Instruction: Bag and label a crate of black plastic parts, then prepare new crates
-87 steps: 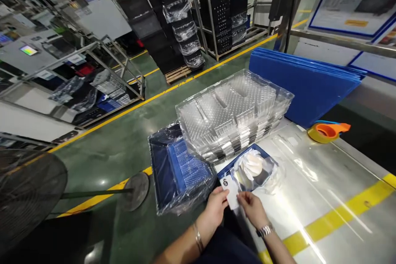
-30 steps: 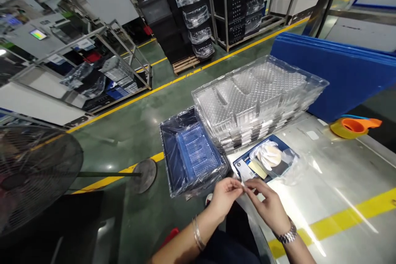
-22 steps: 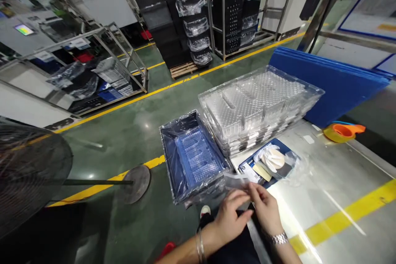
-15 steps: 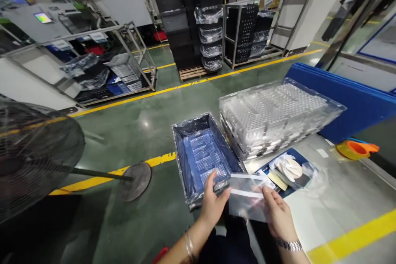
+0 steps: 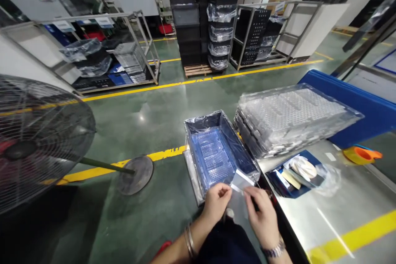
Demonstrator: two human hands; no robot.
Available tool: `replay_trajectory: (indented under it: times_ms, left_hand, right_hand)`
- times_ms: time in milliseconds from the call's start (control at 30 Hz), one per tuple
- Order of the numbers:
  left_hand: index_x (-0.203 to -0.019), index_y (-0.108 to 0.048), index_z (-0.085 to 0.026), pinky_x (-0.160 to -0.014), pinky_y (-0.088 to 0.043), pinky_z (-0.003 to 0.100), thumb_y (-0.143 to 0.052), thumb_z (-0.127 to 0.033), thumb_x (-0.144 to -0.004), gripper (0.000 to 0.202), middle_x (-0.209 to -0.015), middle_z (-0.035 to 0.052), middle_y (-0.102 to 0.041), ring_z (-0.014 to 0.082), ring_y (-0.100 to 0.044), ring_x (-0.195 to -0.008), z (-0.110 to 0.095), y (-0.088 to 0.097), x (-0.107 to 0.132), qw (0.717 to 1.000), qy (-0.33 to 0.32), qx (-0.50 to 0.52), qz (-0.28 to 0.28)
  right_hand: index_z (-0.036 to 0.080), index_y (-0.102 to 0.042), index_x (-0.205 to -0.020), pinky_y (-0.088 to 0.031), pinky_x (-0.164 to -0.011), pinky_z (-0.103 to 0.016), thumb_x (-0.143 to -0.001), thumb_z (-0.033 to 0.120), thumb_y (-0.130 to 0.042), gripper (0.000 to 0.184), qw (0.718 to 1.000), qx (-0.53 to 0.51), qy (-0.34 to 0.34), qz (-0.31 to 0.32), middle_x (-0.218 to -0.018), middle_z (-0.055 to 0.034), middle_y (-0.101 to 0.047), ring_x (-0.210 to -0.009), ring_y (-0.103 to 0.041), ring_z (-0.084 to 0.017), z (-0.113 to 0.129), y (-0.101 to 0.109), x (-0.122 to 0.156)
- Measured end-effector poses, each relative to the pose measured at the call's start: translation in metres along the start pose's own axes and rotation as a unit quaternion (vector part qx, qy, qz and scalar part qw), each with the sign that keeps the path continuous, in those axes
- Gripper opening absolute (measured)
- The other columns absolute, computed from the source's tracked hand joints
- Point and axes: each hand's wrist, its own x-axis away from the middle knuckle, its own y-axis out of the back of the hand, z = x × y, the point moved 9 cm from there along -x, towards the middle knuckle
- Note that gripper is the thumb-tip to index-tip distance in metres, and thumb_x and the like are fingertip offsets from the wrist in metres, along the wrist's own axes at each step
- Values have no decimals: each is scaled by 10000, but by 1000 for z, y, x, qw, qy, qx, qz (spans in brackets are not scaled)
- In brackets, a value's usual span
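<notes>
My left hand point(image 5: 218, 202) and my right hand point(image 5: 261, 214) both pinch the top edge of a small clear plastic bag point(image 5: 239, 183), held in front of my lap. Just beyond it stands a blue bin point(image 5: 216, 152) lined with clear plastic, a blue tray lying in its bottom. To the right, on the steel table point(image 5: 334, 214), a stack of clear blister trays point(image 5: 291, 117) sits wrapped in film. A small blue tray point(image 5: 297, 175) holding white pads and cards lies beside the stack.
An orange tape dispenser point(image 5: 360, 154) rests at the table's right, next to blue corrugated sheets point(image 5: 349, 103). A large floor fan point(image 5: 40, 140) stands at the left with its round base point(image 5: 134, 173) on the green floor. Black crates and racks point(image 5: 213, 24) line the far aisle.
A white card I held earlier is gone; a clear bag is now in both hands, drawn closer and pinched at its edge. My view has swung left, toward the fan and the bin.
</notes>
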Motion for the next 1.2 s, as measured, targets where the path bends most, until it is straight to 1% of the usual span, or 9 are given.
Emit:
replay_trajectory:
  times_ms: [300, 400, 500, 567, 700, 833, 967, 1067, 1200]
  left_hand:
    - [-792, -692, -193, -690, -431, 250, -484, -189, -854, 217, -769, 41, -617, 157, -578, -736, -48, -52, 29, 975, -159, -153, 39]
    - [-808, -706, -186, -706, -431, 254, -516, -231, -853, 200, -780, 44, -629, 159, -582, -755, -46, -77, 28, 977, -146, -141, 71]
    - [-762, -688, -157, -651, -432, 239, -612, -290, -800, 158, -686, 26, -630, 138, -568, -661, -27, -95, 22, 996, -33, -29, 78]
    - [-733, -665, -143, -617, -426, 227, -669, -326, -758, 185, -615, 8, -617, 117, -546, -592, -9, -99, 21, 996, 46, 54, 51]
    - [-709, -631, -141, -591, -419, 207, -762, -373, -663, 270, -615, -12, -606, 94, -530, -576, 18, -84, 21, 976, 132, 174, -27]
    - [-664, -598, -150, -611, -422, 195, -760, -349, -664, 256, -687, -1, -628, 102, -554, -643, 22, -54, 19, 971, 147, 172, -78]
    - [-582, -549, -144, -831, -446, 269, -687, -221, -706, 201, -1123, 74, -641, 204, -599, -989, -5, -47, 18, 989, 62, 122, -64]
    - [-596, -526, -154, -931, -414, 369, -623, -165, -728, 164, -1199, 114, -617, 266, -572, -1096, -24, -61, 20, 992, 8, 117, -40]
    - [-627, -507, -168, -992, -378, 428, -601, -165, -758, 161, -1194, 144, -627, 276, -565, -1129, -35, -80, 18, 994, -19, 102, -27]
  right_hand:
    - [202, -666, -937, -487, -856, -358, -875, 263, -491, 196, 996, -71, -3, 57, -938, -75, -669, -909, -609, -207, -9, 5, 8]
    - [184, -651, -833, -495, -789, -347, -830, 355, -561, 193, 956, -240, -168, 29, -839, -65, -649, -817, -604, -198, -56, 14, 17]
    - [175, -598, -791, -525, -717, -340, -718, 443, -653, 284, 800, -480, -354, -66, -768, -48, -622, -742, -605, -179, -119, 22, 34]
    - [192, -516, -695, -519, -591, -290, -609, 438, -703, 320, 732, -544, -392, -123, -634, 7, -543, -597, -553, -130, -159, 38, 38]
    - [214, -372, -619, -248, -332, -151, -525, 345, -702, 368, 725, -503, -413, -226, -487, 110, -318, -380, -254, -31, -245, 97, 42]
    - [198, -505, -803, -207, -331, -143, -617, 376, -681, 312, 732, -404, -429, -340, -500, 106, -408, -381, -280, -40, -290, 155, 47]
    - [167, -628, -872, -323, -399, -191, -636, 450, -733, 384, 834, -271, -405, -259, -569, 46, -534, -469, -425, -80, -253, 156, 7]
    - [180, -672, -869, -463, -633, -252, -720, 450, -686, 309, 951, -177, -247, -58, -776, -26, -645, -702, -572, -149, -171, 107, -37]
    - [205, -670, -946, -465, -732, -292, -879, 370, -506, 242, 980, -138, -44, 136, -863, -45, -640, -796, -590, -170, -72, 41, -42]
